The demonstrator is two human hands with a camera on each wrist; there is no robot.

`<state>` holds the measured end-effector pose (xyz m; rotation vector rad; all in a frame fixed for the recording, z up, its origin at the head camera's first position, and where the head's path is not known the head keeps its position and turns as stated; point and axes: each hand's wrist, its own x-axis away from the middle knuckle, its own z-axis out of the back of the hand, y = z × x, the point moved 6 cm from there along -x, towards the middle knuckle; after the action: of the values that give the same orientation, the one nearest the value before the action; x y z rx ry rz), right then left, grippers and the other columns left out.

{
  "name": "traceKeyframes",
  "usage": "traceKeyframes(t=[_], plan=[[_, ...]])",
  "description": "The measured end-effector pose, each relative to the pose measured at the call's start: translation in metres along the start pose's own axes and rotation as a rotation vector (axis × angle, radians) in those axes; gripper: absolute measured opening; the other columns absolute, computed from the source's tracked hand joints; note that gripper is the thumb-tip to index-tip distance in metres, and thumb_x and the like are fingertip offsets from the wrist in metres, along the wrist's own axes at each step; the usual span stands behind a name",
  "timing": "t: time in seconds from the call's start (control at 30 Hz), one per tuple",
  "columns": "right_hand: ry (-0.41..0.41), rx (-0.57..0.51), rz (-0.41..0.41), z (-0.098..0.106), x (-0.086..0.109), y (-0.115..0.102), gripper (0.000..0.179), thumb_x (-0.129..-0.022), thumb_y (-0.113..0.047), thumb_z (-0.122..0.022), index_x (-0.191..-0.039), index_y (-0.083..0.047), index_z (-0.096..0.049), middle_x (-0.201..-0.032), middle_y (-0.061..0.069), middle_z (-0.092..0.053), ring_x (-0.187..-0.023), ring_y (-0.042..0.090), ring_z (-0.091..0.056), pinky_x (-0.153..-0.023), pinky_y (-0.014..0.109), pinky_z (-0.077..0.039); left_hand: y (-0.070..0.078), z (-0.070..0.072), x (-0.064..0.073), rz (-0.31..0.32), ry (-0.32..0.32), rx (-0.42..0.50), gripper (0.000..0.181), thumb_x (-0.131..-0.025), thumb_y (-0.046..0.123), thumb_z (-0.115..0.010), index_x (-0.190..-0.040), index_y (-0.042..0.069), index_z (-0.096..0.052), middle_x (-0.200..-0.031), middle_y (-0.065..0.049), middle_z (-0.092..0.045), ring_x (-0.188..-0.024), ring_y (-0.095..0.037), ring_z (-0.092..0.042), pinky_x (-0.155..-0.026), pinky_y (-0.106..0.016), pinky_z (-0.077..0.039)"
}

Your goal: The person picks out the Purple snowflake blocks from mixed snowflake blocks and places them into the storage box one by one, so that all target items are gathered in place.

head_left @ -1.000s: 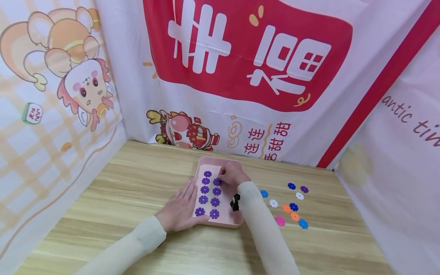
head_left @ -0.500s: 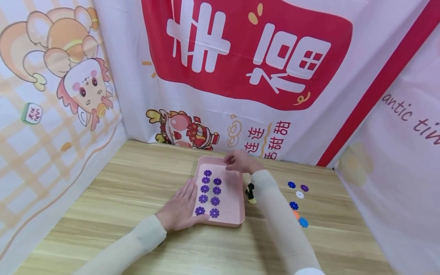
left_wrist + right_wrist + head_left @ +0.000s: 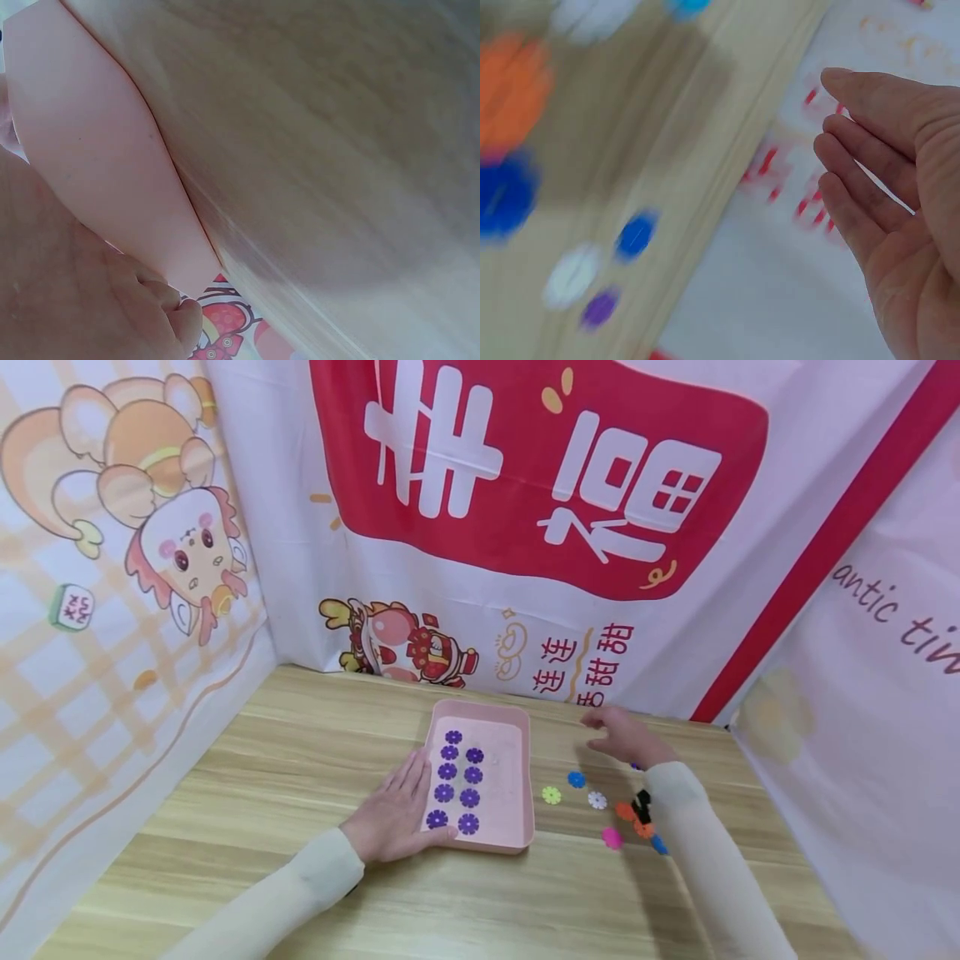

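A pink tray (image 3: 495, 837) stands on the wooden table, with purple snowflake discs (image 3: 469, 797) lying inside it in two columns. My left hand (image 3: 392, 814) rests along the tray's left side, fingers straight on the rim and thumb over the near left corner. In the left wrist view the hand lies against the tray's outer wall (image 3: 105, 127). Right of the tray, my right hand (image 3: 626, 735) is held above the table with loosely bent fingers. The right wrist view shows nothing between its fingers (image 3: 855, 210).
Loose discs lie right of the tray: a yellow-green disc (image 3: 551, 795), a light blue disc (image 3: 576, 779), a white disc (image 3: 597, 800), a pink disc (image 3: 612, 838) and orange ones. A purple disc (image 3: 600, 307) shows in the right wrist view. A printed cloth (image 3: 480, 568) hangs behind the table.
My right hand has left the tray's far right part and moved right, over the table by the loose discs. My left hand has stayed on the tray's left side.
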<state>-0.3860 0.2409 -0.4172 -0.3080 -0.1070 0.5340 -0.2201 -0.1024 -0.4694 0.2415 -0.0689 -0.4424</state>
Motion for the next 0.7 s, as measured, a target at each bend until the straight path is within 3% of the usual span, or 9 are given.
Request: traceKeyframes(t=[0.2,0.33,0.5,0.7], plan=[[-0.039,0.03,-0.177,0.006,0.047,0.067,0.046,-0.098,-0.011,-0.074,-0.138,0.008,-0.062,-0.138,0.031,-0.065,-0.128,0.048,-0.062,-0.109,0.064,-0.052,0.002,0.0,-0.001,0.0,0.002,0.0,0.112,-0.099,0.076,-0.049,-0.163,-0.011,-0.019,-0.175,-0.027,0.0,-0.164,-0.046,-0.011,-0.134,-0.056,-0.02],[-0.008,0.064,-0.179,0.009,0.07,0.096,0.048,-0.098,-0.014,-0.075,-0.135,0.012,-0.062,-0.134,0.035,-0.066,-0.123,0.052,-0.064,-0.105,0.066,-0.053,0.0,0.0,-0.001,0.007,0.0,0.004,0.113,-0.098,0.077,-0.049,-0.164,-0.01,-0.019,-0.175,-0.026,0.001,-0.164,-0.045,-0.011,-0.134,-0.056,-0.02],[0.041,0.05,-0.184,0.004,0.092,0.12,0.049,-0.096,-0.009,-0.074,-0.137,0.015,-0.06,-0.134,0.039,-0.064,-0.124,0.057,-0.061,-0.104,0.069,-0.052,-0.002,0.0,-0.001,0.005,0.002,-0.003,0.112,-0.098,0.077,-0.048,-0.164,-0.01,-0.02,-0.176,-0.025,0.002,-0.164,-0.045,-0.011,-0.134,-0.056,-0.02],[0.082,0.059,-0.229,-0.012,0.105,0.133,0.047,-0.099,-0.014,-0.074,-0.135,0.014,-0.062,-0.133,0.037,-0.065,-0.125,0.056,-0.061,-0.106,0.07,-0.051,-0.001,-0.002,-0.002,-0.003,0.005,-0.013,0.112,-0.098,0.077,-0.047,-0.163,-0.01,-0.021,-0.175,-0.028,-0.004,-0.164,-0.046,-0.013,-0.134,-0.057,-0.021]])
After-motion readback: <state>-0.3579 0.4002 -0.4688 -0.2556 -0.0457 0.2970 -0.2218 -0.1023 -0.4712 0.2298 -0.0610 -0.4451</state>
